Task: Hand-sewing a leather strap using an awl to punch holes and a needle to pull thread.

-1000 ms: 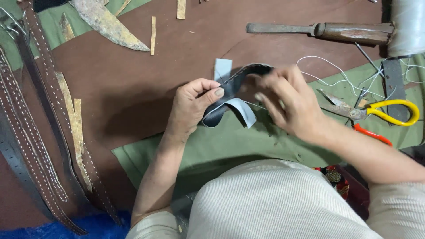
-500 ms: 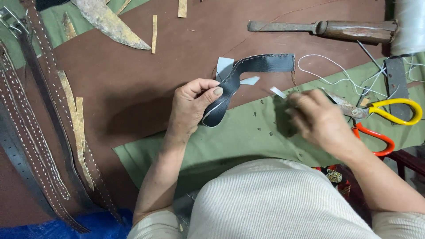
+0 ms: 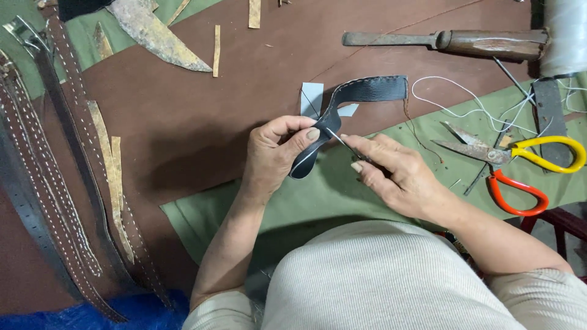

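Note:
My left hand [image 3: 278, 153] pinches a black leather strap [image 3: 361, 91] with white stitching along its edge; the strap curves up and to the right from my fingers. My right hand [image 3: 394, 174] holds a thin needle [image 3: 337, 138] whose tip meets the strap beside my left thumb. A white thread [image 3: 465, 104] trails off over the green cloth to the right. A small pale grey patch [image 3: 312, 98] lies just behind the strap.
Scissors [image 3: 520, 162] with one yellow and one orange handle lie at the right on a green cloth [image 3: 342, 195]. A wooden-handled tool [image 3: 452, 41] lies at the top right. Several stitched brown belts [image 3: 55, 177] stretch along the left on a brown leather sheet [image 3: 183, 128]. Leather scraps [image 3: 156, 33] lie at the top.
My right hand pulled away to the right toward the scissors, then came back with the needle to the strap. The strap's free end unfolded and now lies flatter to the right.

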